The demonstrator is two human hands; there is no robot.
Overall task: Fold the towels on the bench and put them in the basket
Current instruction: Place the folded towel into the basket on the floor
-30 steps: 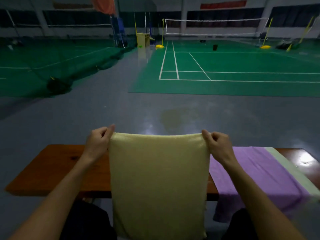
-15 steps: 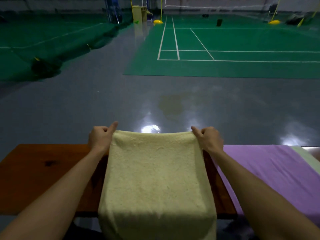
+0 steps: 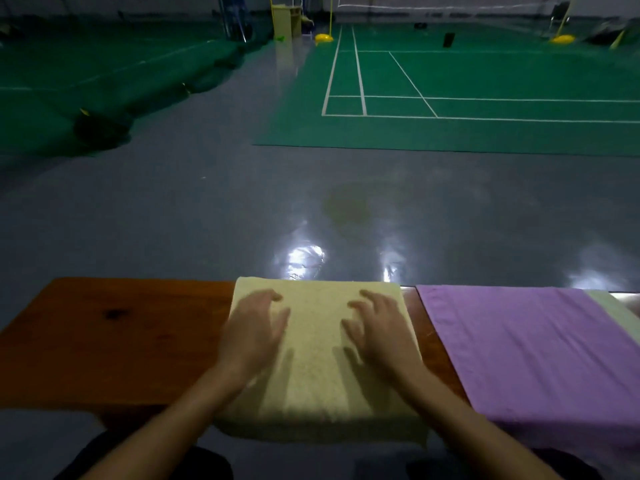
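A pale yellow towel [image 3: 317,368] lies flat across the brown wooden bench [image 3: 114,337], its near edge hanging over the bench's front. My left hand [image 3: 254,332] and my right hand [image 3: 375,332] are both over the towel's far half, fingers spread and slightly blurred, holding nothing. To the right a purple towel [image 3: 530,355] lies spread on the bench, with a strip of light green towel [image 3: 620,315] beyond it. No basket is in view.
Grey glossy floor stretches beyond the bench, with green badminton courts [image 3: 485,84] and nets further back. The bench's left part shows bare wood. My dark-clothed knees sit at the bottom edge.
I laid the yellow towel down on the bench and let go of its top corners. Both hands now spread over it. The camera tilted downward.
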